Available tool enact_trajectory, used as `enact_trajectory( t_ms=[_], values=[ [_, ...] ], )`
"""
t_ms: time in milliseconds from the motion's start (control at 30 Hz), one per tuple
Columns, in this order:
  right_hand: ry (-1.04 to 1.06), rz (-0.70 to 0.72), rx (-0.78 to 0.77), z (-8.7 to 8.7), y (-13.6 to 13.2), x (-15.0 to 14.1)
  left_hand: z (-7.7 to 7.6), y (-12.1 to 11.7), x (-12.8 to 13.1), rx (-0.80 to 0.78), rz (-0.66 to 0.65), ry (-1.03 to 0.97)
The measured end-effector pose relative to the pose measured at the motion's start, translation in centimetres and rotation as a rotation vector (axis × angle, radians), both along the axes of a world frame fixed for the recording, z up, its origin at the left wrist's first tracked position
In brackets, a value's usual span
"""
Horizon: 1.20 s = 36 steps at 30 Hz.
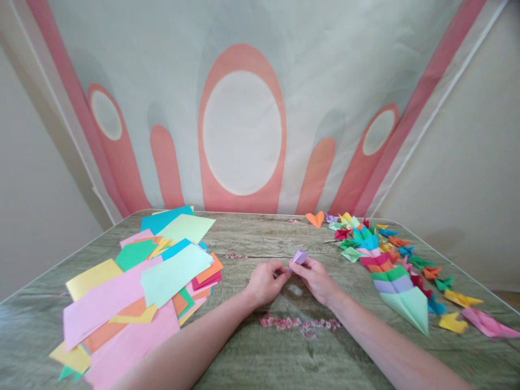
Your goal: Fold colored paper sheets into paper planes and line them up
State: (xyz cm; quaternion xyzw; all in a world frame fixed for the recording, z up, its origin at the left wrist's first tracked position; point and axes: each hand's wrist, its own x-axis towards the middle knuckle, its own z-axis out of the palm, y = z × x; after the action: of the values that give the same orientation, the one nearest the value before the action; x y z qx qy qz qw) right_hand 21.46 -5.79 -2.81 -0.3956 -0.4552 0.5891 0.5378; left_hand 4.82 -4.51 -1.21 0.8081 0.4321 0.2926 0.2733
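Observation:
A small folded piece of light purple paper [300, 256] sticks up from the fingers of my right hand [317, 279], which pinches it above the table. Just left of it, my left hand [266, 283] has its fingers curled and its thumb pressed toward them, close to the paper's lower end. What lies between the left fingertips, if anything, is hidden. Both forearms reach in from the near edge.
Loose coloured paper sheets [109, 292] overlap in a pile on the left. Folded paper pieces in many colours [402, 295] spread along the right, some stacked in a row. An orange folded paper heart [316, 219] lies at the back of the wood-patterned table [227, 346], before a printed backdrop [241, 135].

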Motion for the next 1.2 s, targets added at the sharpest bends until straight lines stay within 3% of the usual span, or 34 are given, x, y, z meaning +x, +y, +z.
enact_trajectory(
  t_ms=[533,867,1200],
  values=[
    [0.03,0.014,-0.028,0.3,0.1,-0.1,-0.1,-0.1,0.4,-0.06,-0.013,-0.175],
    [0.115,0.006,-0.061,0.4,-0.1,0.0,0.3,-0.2,0.1,0.064,0.072,-0.02],
    [0.13,-0.01,-0.062,0.9,-0.1,0.0,1.1,-0.7,0.1,0.16,0.046,0.045]
  ],
)
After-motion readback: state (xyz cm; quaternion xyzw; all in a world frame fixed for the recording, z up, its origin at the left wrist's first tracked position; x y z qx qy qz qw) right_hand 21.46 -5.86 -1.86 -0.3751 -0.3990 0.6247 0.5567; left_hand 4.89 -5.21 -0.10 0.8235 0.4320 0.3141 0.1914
